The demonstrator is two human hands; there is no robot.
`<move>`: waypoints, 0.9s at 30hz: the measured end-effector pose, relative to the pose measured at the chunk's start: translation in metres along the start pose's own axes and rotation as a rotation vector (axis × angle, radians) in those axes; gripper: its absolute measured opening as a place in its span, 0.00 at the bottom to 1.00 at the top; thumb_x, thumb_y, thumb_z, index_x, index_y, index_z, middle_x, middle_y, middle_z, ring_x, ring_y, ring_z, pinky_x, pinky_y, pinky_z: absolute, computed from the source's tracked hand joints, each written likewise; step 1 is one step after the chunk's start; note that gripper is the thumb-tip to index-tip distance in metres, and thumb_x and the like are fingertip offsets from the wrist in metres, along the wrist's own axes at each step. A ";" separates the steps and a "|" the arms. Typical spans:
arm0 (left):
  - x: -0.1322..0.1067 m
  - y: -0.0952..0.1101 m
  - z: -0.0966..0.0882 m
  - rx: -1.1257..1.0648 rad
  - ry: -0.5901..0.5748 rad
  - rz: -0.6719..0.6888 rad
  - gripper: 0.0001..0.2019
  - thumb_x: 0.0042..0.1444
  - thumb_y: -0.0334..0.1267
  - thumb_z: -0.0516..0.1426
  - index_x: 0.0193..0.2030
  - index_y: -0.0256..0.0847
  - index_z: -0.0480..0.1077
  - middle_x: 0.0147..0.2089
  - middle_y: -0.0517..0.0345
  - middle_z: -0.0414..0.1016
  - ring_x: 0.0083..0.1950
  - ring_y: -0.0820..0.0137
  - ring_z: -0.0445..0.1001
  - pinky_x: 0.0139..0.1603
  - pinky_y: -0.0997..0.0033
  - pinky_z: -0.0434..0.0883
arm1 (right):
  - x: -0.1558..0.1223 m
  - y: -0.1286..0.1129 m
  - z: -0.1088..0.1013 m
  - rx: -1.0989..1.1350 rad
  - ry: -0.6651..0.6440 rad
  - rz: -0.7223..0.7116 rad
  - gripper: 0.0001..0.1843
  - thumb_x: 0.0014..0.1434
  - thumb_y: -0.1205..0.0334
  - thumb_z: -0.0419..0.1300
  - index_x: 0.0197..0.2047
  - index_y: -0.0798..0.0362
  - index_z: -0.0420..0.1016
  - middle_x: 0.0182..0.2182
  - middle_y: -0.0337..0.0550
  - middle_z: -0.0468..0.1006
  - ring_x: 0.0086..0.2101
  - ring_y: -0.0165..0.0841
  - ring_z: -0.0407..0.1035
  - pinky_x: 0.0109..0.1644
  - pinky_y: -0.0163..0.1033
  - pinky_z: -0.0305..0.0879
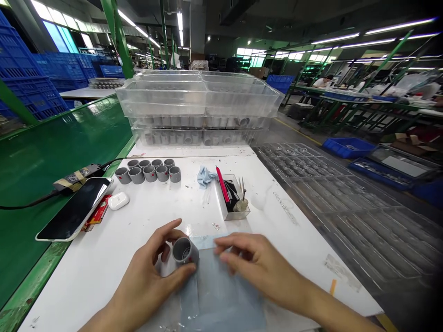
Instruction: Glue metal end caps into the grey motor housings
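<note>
1. Sleeve [185, 252] of grey plastic, short and stubby, sits in the person's left hand [145, 276], just above a pale blue film [221, 295] at the near end of the white table [86, 272].
2. Its long axis tilts, with the open end facing up and back toward the person. The rim looks clean, and the inside is dark with a bright glint deep down.
3. The left hand is half closed, thumb and fingers curled round the sleeve, gripping it.
4. The right hand [259, 265] is loosely open and curved, holding nothing, its fingertips just beside the sleeve. Whether they touch the film I can't tell.
5. Further up the table, a small clear box [231, 214] holds a red-handled tool [222, 183], dark strips and thin picks.
6. Left of it stand two rows of grey sleeves [148, 171].
7. Beyond, stacked clear trays [200, 94] hold more sleeves [173, 121] in their lower layers.
</note>
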State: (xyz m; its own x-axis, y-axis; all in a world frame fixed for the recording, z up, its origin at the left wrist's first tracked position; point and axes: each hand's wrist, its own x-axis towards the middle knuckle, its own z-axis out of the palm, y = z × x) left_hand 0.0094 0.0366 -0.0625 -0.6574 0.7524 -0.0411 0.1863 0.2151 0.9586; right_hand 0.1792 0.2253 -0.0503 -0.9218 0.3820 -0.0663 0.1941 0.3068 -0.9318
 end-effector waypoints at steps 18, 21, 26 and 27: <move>0.003 -0.010 0.004 0.011 -0.225 0.021 0.31 0.58 0.36 0.65 0.65 0.60 0.60 0.59 0.59 0.77 0.60 0.58 0.73 0.57 0.57 0.64 | 0.028 -0.031 -0.054 -0.394 1.150 -0.480 0.03 0.58 0.61 0.69 0.35 0.51 0.84 0.29 0.41 0.81 0.27 0.33 0.72 0.32 0.40 0.67; 0.002 -0.010 0.004 0.001 -0.227 0.008 0.30 0.59 0.37 0.65 0.65 0.61 0.59 0.59 0.60 0.76 0.60 0.58 0.72 0.57 0.57 0.64 | 0.018 -0.038 -0.029 -0.271 1.157 -0.613 0.04 0.59 0.66 0.69 0.37 0.47 0.83 0.31 0.41 0.82 0.30 0.36 0.74 0.33 0.42 0.71; 0.003 -0.013 0.003 -0.003 -0.218 -0.006 0.31 0.60 0.39 0.65 0.65 0.61 0.58 0.60 0.61 0.76 0.59 0.58 0.72 0.57 0.58 0.65 | 0.018 -0.044 0.018 -0.202 0.602 -0.616 0.11 0.60 0.72 0.65 0.42 0.47 0.80 0.31 0.38 0.80 0.31 0.31 0.73 0.31 0.37 0.70; 0.003 -0.014 0.003 -0.010 -0.216 -0.006 0.31 0.59 0.39 0.65 0.65 0.61 0.59 0.60 0.61 0.76 0.58 0.58 0.72 0.56 0.58 0.65 | 0.021 -0.044 0.024 -0.189 0.535 -0.615 0.10 0.60 0.73 0.64 0.42 0.49 0.79 0.29 0.38 0.79 0.29 0.30 0.72 0.31 0.37 0.69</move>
State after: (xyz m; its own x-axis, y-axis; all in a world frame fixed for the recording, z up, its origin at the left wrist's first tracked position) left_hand 0.0064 0.0378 -0.0765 -0.4869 0.8671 -0.1052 0.1747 0.2147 0.9609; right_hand 0.1430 0.1989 -0.0188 -0.6077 0.4463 0.6569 -0.1942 0.7185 -0.6678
